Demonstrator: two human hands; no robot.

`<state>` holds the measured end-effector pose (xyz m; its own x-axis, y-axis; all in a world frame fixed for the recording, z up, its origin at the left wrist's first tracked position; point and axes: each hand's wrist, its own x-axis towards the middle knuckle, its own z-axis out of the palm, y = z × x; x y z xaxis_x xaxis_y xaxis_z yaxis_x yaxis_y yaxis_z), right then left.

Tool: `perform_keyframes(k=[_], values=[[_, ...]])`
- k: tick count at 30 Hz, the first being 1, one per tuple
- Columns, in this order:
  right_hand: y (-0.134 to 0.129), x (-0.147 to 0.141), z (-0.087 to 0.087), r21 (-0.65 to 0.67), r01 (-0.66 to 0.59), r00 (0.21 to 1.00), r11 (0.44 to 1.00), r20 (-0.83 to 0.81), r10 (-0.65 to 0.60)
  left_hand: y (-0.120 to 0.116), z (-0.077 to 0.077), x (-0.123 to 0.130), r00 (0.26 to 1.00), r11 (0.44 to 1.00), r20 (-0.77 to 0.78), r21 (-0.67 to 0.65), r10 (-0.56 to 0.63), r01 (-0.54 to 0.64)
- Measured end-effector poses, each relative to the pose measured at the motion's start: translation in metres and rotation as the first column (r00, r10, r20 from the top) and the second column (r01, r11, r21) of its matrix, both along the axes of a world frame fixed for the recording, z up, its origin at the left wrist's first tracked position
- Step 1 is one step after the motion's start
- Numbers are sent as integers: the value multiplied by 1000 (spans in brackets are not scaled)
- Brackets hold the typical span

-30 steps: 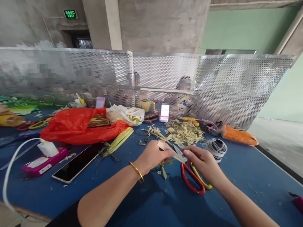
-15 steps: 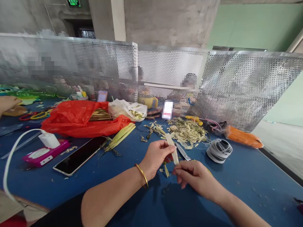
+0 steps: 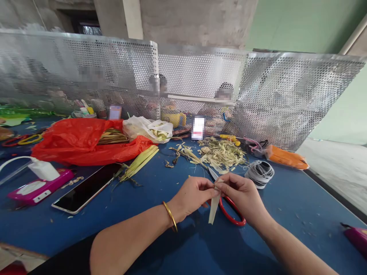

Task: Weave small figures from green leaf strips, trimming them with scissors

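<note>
Between my two hands is a pale, flat strip of dried husk (image 3: 213,210), its free end hanging down toward the table. My left hand (image 3: 190,196), with a gold bangle on the wrist, pinches it between thumb and fingers. The thumb and fingers of my right hand (image 3: 242,193) press on the strip's upper end, close to the left fingertips. Under the hands lie scissors with red handles (image 3: 239,222); their middle is covered. Beyond the blades is a heap of dried husk scraps (image 3: 222,152).
A cord spool (image 3: 259,173) and orange packet (image 3: 286,157) lie right. Leftward are yellow-green leaf strips (image 3: 139,163), a phone (image 3: 86,188), a red plastic bag (image 3: 71,139) and a magenta power block (image 3: 40,187). A perforated metal screen (image 3: 197,72) stands behind, people beyond it.
My right hand has moved up from the strip's lower end to its upper end. The strip now hangs downward, and the scissors' red handles show. The whole view has shifted slightly.
</note>
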<state>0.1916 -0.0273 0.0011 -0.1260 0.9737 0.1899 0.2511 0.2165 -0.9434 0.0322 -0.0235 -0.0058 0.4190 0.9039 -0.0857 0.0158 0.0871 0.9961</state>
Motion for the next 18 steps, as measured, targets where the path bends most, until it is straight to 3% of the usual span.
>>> perform_keyframes(k=[3,6,9,12,18], values=[[0,1,-2,54,25,997,998,68,-29,1,0,0,999,999,24,-29,33,-33],[-3,2,-2,255,56,968,965,222,-115,2,-1,0,997,995,39,-76,70,-67],[-6,4,-1,463,-37,907,885,387,-165,2,-1,-1,995,992,57,-105,80,-73],[-6,6,0,583,-145,826,799,516,-226,4,-1,-2,994,990,74,-124,82,-72],[-4,8,1,677,-385,596,628,702,-391,7,-1,-3,990,988,114,-141,80,-64]])
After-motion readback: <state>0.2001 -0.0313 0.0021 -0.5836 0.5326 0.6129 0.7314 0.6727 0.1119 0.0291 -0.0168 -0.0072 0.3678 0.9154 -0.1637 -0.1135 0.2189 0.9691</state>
